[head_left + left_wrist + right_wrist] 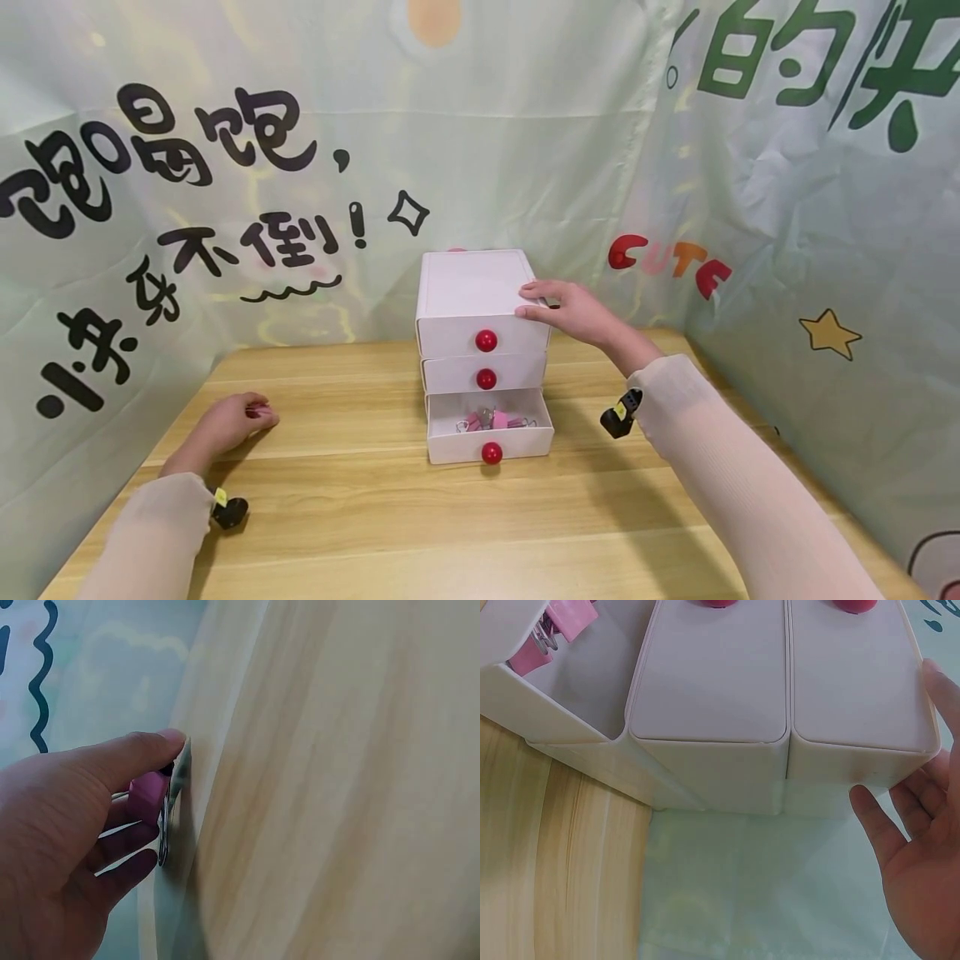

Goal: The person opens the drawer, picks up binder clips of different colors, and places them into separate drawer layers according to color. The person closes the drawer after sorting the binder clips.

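My left hand [228,423] is low over the left side of the table, pinching a pink binder clip [147,796] with wire handles between thumb and fingers. A white three-drawer box [476,279] stands at the middle of the table. Its bottom drawer [457,448] is pulled out and holds several pink binder clips [501,420]; the two drawers above are closed. With fingers spread, my right hand [577,315] rests on the box's top right edge. In the right wrist view, the thumb [870,810] lies at the side wall.
Each drawer front has a round red knob [486,341]. Printed cloth [510,167] hangs behind the wooden table [337,492] and down both sides. A small black camera [621,417] is worn on each wrist.
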`<state>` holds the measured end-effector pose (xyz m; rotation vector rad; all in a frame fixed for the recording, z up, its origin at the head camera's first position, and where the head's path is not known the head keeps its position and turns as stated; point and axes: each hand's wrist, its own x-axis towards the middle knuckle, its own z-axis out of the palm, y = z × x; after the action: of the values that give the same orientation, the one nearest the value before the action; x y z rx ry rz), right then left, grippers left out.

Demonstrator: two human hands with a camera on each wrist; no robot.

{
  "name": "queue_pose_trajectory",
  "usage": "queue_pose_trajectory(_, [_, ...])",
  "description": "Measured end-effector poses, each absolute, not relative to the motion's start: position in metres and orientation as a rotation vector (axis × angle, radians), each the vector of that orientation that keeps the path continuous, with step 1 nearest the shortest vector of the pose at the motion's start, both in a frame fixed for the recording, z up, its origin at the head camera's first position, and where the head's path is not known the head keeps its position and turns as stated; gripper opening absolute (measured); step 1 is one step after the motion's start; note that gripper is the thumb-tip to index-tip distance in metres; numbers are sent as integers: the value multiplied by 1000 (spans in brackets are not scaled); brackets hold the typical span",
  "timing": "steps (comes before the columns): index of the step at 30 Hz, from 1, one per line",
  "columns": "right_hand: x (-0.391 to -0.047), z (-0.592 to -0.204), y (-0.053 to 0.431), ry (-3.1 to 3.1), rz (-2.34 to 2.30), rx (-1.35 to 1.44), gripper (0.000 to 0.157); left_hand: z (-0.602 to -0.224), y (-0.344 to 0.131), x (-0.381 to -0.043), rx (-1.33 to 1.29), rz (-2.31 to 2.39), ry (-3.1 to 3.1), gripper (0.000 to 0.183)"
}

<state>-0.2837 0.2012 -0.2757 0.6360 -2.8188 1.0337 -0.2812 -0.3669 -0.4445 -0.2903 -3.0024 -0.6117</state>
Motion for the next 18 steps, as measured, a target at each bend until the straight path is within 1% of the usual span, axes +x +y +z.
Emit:
queue_pose_trajectory(10, [-285, -277, 201, -2804, 1006, 656, 62, -444, -351, -272, -303, -614, -2968, 65])
queue_pose_trajectory(18, [-285, -276, 202, -2796, 993, 657, 62, -441, -328, -267, -374, -697, -2913, 59])
